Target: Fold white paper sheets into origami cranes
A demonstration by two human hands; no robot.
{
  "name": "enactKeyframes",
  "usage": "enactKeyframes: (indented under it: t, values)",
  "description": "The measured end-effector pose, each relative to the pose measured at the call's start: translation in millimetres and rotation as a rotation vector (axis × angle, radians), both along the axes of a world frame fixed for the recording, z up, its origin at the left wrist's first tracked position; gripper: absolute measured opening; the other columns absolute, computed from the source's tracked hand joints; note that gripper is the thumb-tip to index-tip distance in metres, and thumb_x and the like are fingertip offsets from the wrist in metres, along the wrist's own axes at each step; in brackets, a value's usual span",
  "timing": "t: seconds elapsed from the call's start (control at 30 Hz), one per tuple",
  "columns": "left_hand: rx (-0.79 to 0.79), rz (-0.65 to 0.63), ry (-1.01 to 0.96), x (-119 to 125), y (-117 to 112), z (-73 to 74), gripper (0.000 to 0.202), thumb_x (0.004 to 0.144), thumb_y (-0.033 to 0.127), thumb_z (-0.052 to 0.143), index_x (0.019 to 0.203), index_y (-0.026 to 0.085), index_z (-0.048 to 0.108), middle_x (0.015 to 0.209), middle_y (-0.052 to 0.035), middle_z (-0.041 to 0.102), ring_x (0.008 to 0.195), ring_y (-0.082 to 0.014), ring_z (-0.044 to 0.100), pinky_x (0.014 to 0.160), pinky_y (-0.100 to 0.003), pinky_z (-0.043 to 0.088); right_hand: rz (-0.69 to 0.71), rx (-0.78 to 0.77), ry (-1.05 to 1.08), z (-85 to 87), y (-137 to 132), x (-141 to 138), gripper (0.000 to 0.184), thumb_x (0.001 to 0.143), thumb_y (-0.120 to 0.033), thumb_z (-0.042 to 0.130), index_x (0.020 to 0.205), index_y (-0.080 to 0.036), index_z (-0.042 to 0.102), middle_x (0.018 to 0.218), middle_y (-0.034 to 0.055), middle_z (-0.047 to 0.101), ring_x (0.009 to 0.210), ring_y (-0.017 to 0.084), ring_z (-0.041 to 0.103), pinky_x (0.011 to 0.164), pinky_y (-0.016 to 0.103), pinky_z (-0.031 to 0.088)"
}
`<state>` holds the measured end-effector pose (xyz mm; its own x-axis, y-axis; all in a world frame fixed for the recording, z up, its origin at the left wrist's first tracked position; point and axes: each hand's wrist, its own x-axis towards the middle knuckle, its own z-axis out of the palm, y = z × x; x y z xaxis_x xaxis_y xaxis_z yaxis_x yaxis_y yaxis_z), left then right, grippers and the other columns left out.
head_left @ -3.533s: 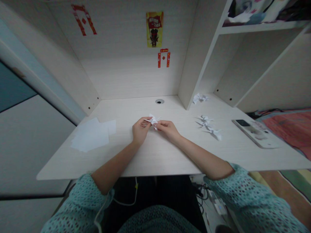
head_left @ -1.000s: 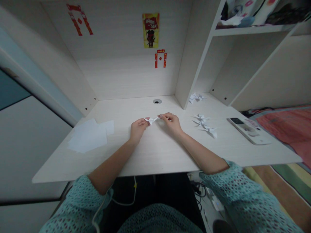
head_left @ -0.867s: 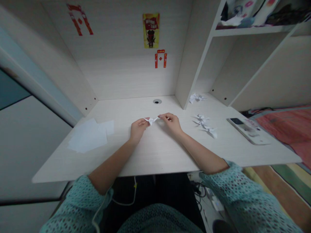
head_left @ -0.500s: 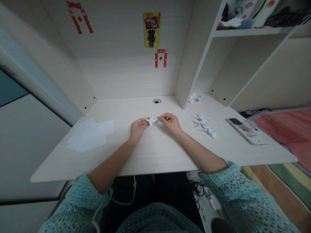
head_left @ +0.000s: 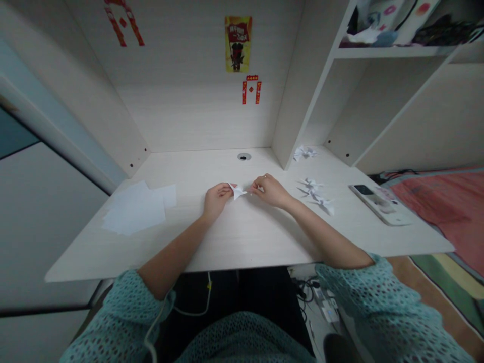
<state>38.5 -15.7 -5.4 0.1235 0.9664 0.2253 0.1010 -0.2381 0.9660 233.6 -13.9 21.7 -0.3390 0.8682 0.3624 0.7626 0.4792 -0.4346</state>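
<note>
A small white folded paper figure (head_left: 237, 191) sits just above the pale wooden desk (head_left: 242, 237), near its middle. My left hand (head_left: 216, 197) pinches the figure's left side between thumb and fingers. My right hand (head_left: 269, 190) is a little to the right of the figure, its fingers curled together. A narrow gap shows between those fingertips and the paper's right tip.
Loose white paper sheets (head_left: 136, 207) lie at the desk's left. Finished paper figures (head_left: 315, 194) lie to the right, and another (head_left: 303, 152) sits at the shelf divider's foot. A phone (head_left: 379, 204) rests far right. A cable hole (head_left: 244, 157) is at the back.
My right hand has drawn slightly rightward off the figure's tip, which it was pinching before. My left hand still holds the figure in the same place.
</note>
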Motion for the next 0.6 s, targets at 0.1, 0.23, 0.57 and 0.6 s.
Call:
enactKeyframes:
  t: [0.1,0.23,0.57,0.6]
  values:
    - [-0.012,-0.068,-0.014,1,-2,-0.6,0.025,0.066,0.027,0.066,0.088,0.017,0.066,0.086,-0.0061,0.07,0.077,-0.0162,0.064,0.077,-0.029,0.048,0.077,0.037,0.003,12.5,-6,16,0.014,0.081,-0.026,0.055,0.074,-0.02,0.065,0.076,0.0056,0.066,0.076,0.021,0.054,0.074,0.033,0.036]
    - [-0.065,-0.131,-0.024,2,-3,-3.8,0.035,0.065,0.031,0.07,0.096,0.016,0.064,0.084,-0.0066,0.069,0.076,-0.0162,0.065,0.079,-0.031,0.048,0.099,0.178,-0.07,23.9,-11,60,0.017,0.083,-0.033,0.053,0.081,-0.02,0.065,0.082,0.008,0.066,0.089,0.025,0.051,0.082,0.038,0.035]
    - [-0.101,-0.193,0.061,4,-4,-6.0,0.026,0.066,0.034,0.071,0.085,0.017,0.068,0.082,-0.0068,0.07,0.078,-0.017,0.064,0.079,-0.032,0.048,-0.112,0.247,-0.339,-15.6,-18,183,0.023,0.082,-0.04,0.053,0.081,-0.023,0.069,0.091,0.0084,0.068,0.091,0.025,0.052,0.082,0.039,0.033]
    - [-0.101,-0.195,0.071,4,-4,-5.8,0.025,0.066,0.034,0.07,0.085,0.017,0.068,0.081,-0.0066,0.07,0.077,-0.0167,0.064,0.078,-0.031,0.048,-0.127,0.248,-0.355,-19.2,-19,190,0.023,0.082,-0.041,0.053,0.081,-0.023,0.069,0.091,0.0086,0.068,0.091,0.025,0.052,0.082,0.039,0.033]
